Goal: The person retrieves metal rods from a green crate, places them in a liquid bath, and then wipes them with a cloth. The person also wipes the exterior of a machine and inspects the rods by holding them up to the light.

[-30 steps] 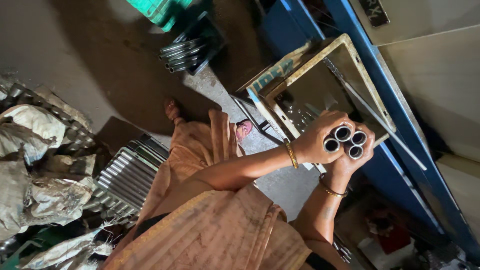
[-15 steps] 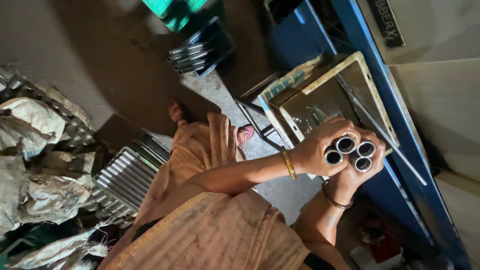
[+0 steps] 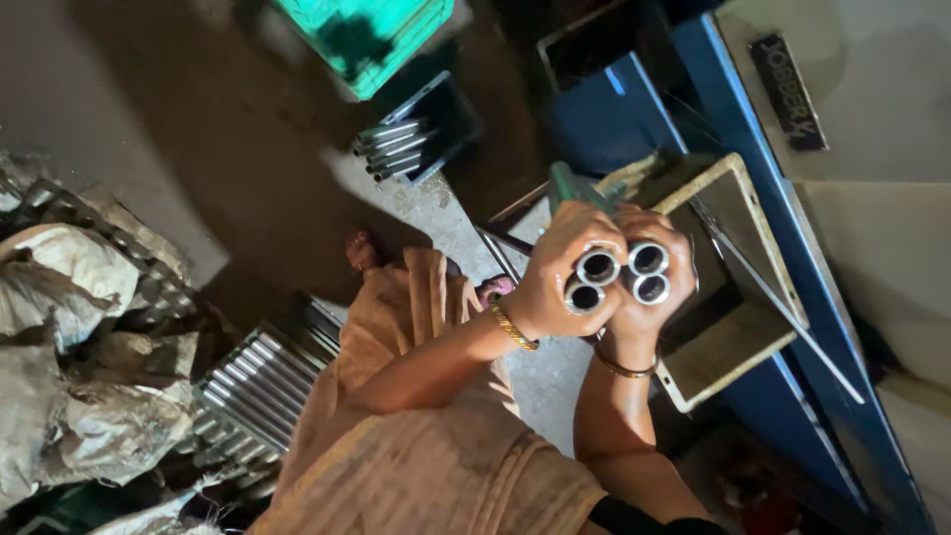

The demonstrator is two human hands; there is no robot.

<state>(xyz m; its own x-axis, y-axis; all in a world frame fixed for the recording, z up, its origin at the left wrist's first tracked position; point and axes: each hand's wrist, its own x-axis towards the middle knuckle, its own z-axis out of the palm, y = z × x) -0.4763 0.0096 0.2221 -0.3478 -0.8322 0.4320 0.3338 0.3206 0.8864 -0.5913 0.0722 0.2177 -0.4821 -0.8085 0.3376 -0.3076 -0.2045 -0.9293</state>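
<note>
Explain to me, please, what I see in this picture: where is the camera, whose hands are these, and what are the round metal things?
The camera sits on a person's head and looks down, so you see that person's own arms and orange clothing from above. There is no machine doing the work here. The left hand and the right hand together grip a bundle of four short metal tubes, whose open ends face the camera. Each wrist wears a bangle. Just beyond the hands stands a cream-edged tray against a blue frame. On the floor lie more tubes: some in a dark box, others in a row at the lower left. A green crate and crumpled sacks are nearby.
</note>
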